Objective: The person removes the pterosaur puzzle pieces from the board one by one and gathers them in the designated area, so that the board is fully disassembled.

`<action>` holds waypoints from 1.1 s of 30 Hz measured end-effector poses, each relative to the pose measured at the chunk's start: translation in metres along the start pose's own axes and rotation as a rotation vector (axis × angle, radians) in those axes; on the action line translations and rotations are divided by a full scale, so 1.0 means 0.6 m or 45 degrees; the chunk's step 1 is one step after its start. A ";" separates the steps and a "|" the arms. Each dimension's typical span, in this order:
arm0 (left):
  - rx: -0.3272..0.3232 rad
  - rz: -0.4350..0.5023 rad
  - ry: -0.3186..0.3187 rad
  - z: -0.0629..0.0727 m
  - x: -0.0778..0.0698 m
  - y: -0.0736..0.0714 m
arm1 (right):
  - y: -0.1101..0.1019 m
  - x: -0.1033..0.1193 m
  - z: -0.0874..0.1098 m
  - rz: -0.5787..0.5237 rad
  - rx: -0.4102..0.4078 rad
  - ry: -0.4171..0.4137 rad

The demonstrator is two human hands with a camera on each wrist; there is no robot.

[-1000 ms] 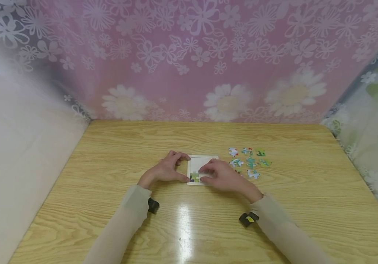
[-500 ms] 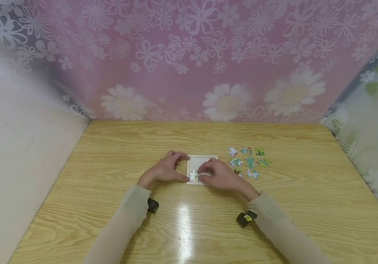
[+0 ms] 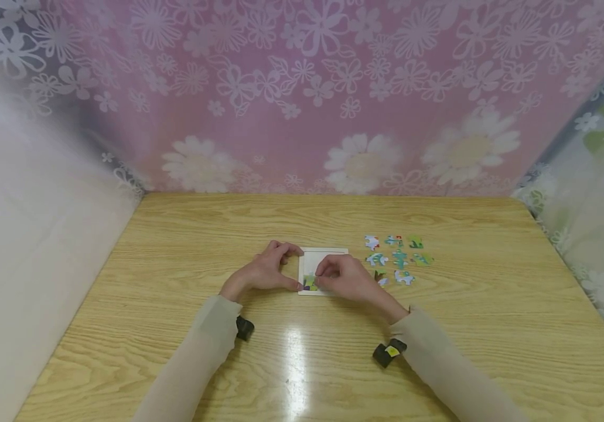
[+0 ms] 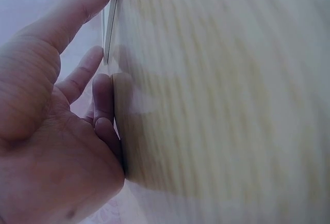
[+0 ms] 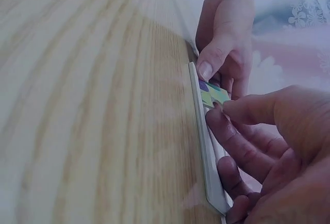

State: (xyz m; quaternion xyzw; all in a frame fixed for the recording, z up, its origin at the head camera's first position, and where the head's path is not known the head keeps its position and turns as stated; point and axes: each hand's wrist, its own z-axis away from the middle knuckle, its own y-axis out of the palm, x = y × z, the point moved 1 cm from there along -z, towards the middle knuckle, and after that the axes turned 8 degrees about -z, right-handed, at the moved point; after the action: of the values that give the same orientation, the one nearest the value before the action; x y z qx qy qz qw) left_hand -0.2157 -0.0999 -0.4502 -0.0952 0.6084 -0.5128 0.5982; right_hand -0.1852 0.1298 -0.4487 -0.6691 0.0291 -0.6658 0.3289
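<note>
In the head view, a small white puzzle tray (image 3: pixel 325 250) lies flat on the table. My left hand (image 3: pixel 267 271) rests against its left side, with the thumb near the lower corner and a finger near the upper one. In the tray's lower left corner is a green and purple puzzle piece (image 3: pixel 309 282). My right hand (image 3: pixel 351 280) reaches over the tray and pinches the piece's right edge between thumb and forefinger. The right wrist view shows the pinched puzzle piece (image 5: pixel 214 94) close to the left thumb; the fingers cover part of it.
Several loose puzzle pieces (image 3: pixel 399 258) lie in rough rows right of the tray, one partly beside the right hand. The wood-grain table (image 3: pixel 175 228) ends at a floral curtain (image 3: pixel 280 117) behind. Pale cloth (image 3: pixel 43 193) hangs at the left side.
The piece in the corner turned pale with glare half a second ago and shows green again now, so its tilt shifted. The right wrist moved slightly left. My left hand stays put.
</note>
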 end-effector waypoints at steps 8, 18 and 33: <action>0.005 -0.005 -0.014 -0.002 0.001 0.000 | -0.005 -0.007 0.001 -0.038 -0.044 0.078; -0.003 0.008 -0.022 0.000 0.001 0.002 | -0.031 -0.014 0.008 -0.123 -0.104 0.038; -0.002 0.014 -0.022 -0.002 0.004 0.004 | -0.097 -0.040 0.049 -0.128 -0.171 0.079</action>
State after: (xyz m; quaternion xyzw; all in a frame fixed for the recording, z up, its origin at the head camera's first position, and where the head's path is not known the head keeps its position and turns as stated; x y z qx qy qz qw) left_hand -0.2160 -0.1000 -0.4538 -0.0967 0.6040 -0.5082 0.6063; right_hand -0.1843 0.1987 -0.4389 -0.6693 0.0503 -0.6985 0.2482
